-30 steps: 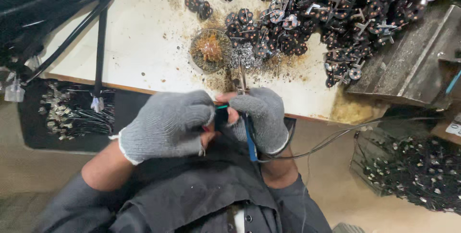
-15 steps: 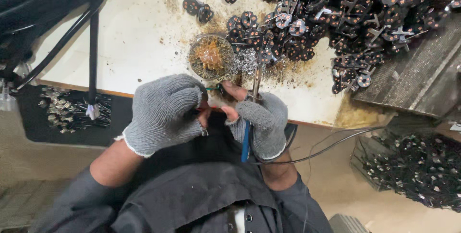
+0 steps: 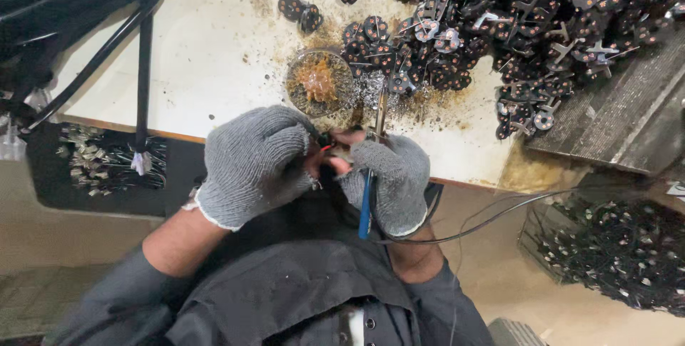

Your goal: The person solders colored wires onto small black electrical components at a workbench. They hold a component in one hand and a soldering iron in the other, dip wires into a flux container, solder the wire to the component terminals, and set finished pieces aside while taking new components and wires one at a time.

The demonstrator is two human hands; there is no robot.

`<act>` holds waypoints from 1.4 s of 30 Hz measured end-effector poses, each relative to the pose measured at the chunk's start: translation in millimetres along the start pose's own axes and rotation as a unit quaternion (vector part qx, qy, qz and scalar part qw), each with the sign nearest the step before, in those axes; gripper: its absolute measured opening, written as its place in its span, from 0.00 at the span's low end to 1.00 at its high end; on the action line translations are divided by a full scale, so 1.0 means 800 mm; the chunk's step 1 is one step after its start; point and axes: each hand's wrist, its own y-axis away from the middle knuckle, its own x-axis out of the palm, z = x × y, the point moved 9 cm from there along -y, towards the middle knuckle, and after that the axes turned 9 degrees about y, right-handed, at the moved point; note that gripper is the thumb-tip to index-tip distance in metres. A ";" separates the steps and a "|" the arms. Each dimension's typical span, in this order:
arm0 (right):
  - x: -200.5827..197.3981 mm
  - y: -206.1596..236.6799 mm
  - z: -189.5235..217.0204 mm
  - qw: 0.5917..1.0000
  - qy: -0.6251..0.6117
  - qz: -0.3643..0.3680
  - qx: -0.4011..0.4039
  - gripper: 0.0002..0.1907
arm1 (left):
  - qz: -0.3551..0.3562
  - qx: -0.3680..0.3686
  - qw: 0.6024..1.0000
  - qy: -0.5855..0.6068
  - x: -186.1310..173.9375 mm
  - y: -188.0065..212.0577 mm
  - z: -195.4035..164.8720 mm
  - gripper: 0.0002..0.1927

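My left hand [image 3: 253, 164], in a grey knit glove, is closed around a small dark part with thin wires [image 3: 327, 143], held just below the table's front edge. My right hand [image 3: 389, 178], also gloved with bare fingertips, grips a blue-handled soldering iron [image 3: 367, 196]. Its metal tip [image 3: 380, 110] points up over the table, close to the part. A cord runs from the iron off to the right. The part is mostly hidden by my fingers.
A small round tin of brown flux [image 3: 317, 83] sits on the stained white table [image 3: 207, 53]. A heap of black round parts [image 3: 514, 18] covers the table's right. Black cables [image 3: 107, 39] lie at left. Bins of parts stand below at left [image 3: 107, 160] and right [image 3: 614, 253].
Both hands have stayed together at the table's edge, shifting slightly. The view has drifted, so the flux tin now sits just above my hands.
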 end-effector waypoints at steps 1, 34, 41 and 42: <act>0.001 0.000 -0.002 1.000 -0.008 0.001 0.004 0.09 | -0.001 -0.001 1.000 -0.007 0.000 0.000 0.000 0.16; -0.034 0.038 0.019 0.998 -0.036 0.015 -0.040 0.21 | -0.020 0.010 0.998 -0.054 -0.001 0.002 -0.009 0.12; -0.019 0.053 0.000 0.995 0.000 -0.037 -0.096 0.12 | -0.011 0.004 0.998 -0.054 0.004 -0.001 -0.002 0.14; -0.015 0.052 -0.004 0.994 0.000 -0.034 -0.101 0.12 | -0.008 0.002 0.999 -0.051 0.004 0.000 -0.002 0.14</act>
